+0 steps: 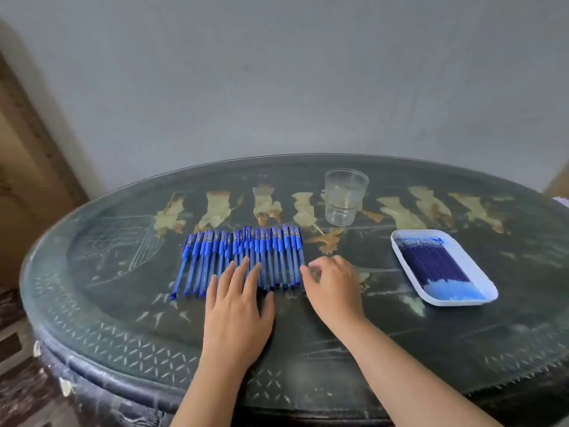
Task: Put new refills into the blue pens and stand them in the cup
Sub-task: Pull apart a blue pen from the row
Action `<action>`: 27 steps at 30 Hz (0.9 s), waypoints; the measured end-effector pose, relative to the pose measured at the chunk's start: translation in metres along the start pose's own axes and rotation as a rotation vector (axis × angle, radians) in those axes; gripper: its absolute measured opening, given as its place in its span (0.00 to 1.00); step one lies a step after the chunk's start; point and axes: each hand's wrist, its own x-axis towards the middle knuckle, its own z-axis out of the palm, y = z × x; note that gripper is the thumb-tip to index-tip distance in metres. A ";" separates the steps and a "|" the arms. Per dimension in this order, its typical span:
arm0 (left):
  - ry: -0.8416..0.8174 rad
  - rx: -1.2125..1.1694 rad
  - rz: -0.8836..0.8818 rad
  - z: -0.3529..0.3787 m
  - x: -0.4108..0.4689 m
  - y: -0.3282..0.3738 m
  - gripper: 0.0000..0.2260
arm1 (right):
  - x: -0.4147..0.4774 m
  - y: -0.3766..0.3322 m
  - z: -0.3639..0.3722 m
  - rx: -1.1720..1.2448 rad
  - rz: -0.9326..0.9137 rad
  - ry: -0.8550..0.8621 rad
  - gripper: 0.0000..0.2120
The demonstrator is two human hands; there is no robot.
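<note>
Blue pens are laid side by side in a row on a dark, glass-topped table. Their near ends are partly covered by the left hand, pressed flat with its fingers straight. The right hand is curled at the row's right end; whether the last pen is pinched cannot be made out. A clear cup is stood behind the row. Refills are blurred into one mass in a white tray at the right.
</note>
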 end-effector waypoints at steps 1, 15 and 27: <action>0.002 -0.005 0.004 0.000 0.001 0.000 0.26 | 0.003 0.001 0.002 -0.012 0.011 0.014 0.14; 0.000 -0.061 0.020 0.004 0.004 -0.003 0.29 | 0.014 -0.007 0.013 -0.025 0.068 0.142 0.16; 0.017 -0.228 0.006 -0.001 0.007 -0.003 0.26 | 0.008 0.016 -0.016 0.373 0.066 0.093 0.04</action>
